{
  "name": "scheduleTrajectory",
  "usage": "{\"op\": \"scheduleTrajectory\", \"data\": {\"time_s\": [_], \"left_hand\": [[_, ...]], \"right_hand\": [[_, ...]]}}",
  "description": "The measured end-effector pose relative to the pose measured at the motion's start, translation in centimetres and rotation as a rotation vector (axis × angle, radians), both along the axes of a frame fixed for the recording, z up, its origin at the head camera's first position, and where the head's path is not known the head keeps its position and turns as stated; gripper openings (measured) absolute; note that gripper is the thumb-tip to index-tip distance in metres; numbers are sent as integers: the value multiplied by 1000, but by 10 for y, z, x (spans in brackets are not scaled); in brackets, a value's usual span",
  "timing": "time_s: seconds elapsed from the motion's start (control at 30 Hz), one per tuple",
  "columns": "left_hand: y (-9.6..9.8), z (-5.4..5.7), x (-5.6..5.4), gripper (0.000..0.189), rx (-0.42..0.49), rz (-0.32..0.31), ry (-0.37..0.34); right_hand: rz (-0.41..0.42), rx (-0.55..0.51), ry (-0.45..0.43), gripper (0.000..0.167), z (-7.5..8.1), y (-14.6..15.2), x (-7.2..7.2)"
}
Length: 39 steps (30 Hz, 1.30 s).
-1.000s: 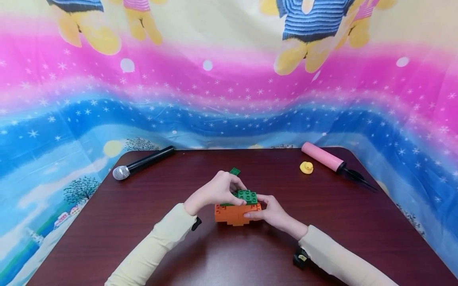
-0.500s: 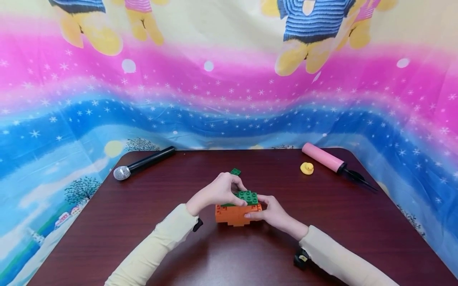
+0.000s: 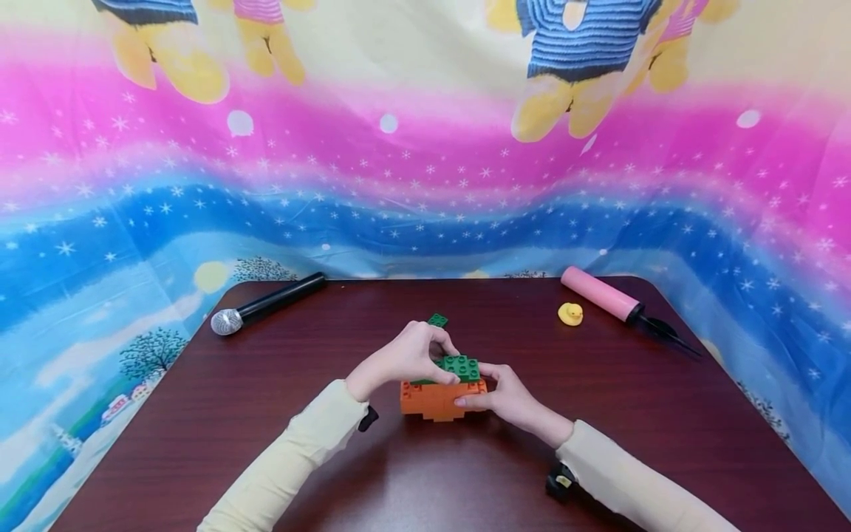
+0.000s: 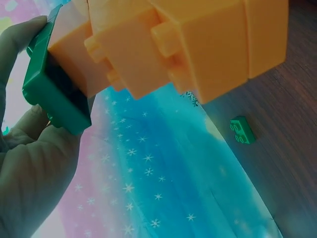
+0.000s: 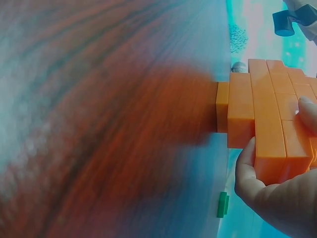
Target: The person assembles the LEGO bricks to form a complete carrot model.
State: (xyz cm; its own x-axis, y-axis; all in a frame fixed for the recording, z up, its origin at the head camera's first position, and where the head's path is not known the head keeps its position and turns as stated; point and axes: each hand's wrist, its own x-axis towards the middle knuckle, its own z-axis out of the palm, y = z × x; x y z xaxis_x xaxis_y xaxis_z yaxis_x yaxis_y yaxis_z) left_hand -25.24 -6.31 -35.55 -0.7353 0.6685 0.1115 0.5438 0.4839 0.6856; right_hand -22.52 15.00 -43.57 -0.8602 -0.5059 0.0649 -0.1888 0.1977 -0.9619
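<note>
In the head view an orange toy-brick build (image 3: 428, 403), narrower at its base, stands upright at the middle of the table. My left hand (image 3: 408, 355) reaches over its top and grips a green toy brick (image 3: 462, 366), thumb on the near side. The left wrist view shows this green brick (image 4: 57, 94) at the top end of the orange bricks (image 4: 218, 44), its hollow underside partly showing. From the right, my right hand (image 3: 508, 399) holds the orange build, thumb on its front face. A smaller green brick (image 3: 436, 319) lies loose behind the left hand.
A black microphone (image 3: 272, 301) lies at the table's back left. A yellow rubber duck (image 3: 569, 314) and a pink hand pump (image 3: 601, 293) are at the back right. A printed cloth backdrop (image 3: 425, 185) hangs behind the dark wooden table (image 3: 425, 488).
</note>
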Motion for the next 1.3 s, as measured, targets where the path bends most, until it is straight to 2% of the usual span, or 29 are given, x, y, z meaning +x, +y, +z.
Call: {"op": "scheduleTrajectory", "data": {"time_s": [0.17, 0.23, 0.33, 0.47, 0.6, 0.7, 0.87, 0.93, 1.0, 1.1, 1.23, 1.3], "left_hand": [[-1, 3, -4, 32, -36, -58, 17], [-4, 4, -8, 36, -40, -77, -10], [-10, 4, -19, 39, 21, -72, -97], [-16, -2, -39, 36, 151, 19, -191], [-17, -16, -63, 37, 173, 147, -180], [-13, -31, -80, 41, 128, 241, -134], [-3, -56, -103, 43, -31, 376, -5], [1, -61, -108, 43, -108, 412, 37], [5, -64, -111, 43, -165, 430, 48], [8, -66, -113, 46, -216, 447, 12], [9, -71, -116, 50, -229, 496, -51], [11, -77, -119, 51, -257, 510, -33]], "right_hand": [[-6, 3, 7, 47, 0, 3, 0], [-15, 4, 9, 47, 0, 3, 0], [-35, 14, 6, 48, -1, 3, 0], [-49, 20, -9, 50, -4, 4, 1], [-55, 6, -17, 50, -4, 4, 1], [-56, -2, -24, 52, -4, 5, 1], [-58, -4, -24, 53, -4, 5, -1], [-55, -7, -18, 52, -4, 5, -1], [-51, -9, -12, 52, -4, 4, -2], [-46, -5, -2, 51, -5, 2, -2], [-41, 8, 20, 49, -6, -1, -2], [-35, 11, 27, 48, -6, -1, -2]]}}
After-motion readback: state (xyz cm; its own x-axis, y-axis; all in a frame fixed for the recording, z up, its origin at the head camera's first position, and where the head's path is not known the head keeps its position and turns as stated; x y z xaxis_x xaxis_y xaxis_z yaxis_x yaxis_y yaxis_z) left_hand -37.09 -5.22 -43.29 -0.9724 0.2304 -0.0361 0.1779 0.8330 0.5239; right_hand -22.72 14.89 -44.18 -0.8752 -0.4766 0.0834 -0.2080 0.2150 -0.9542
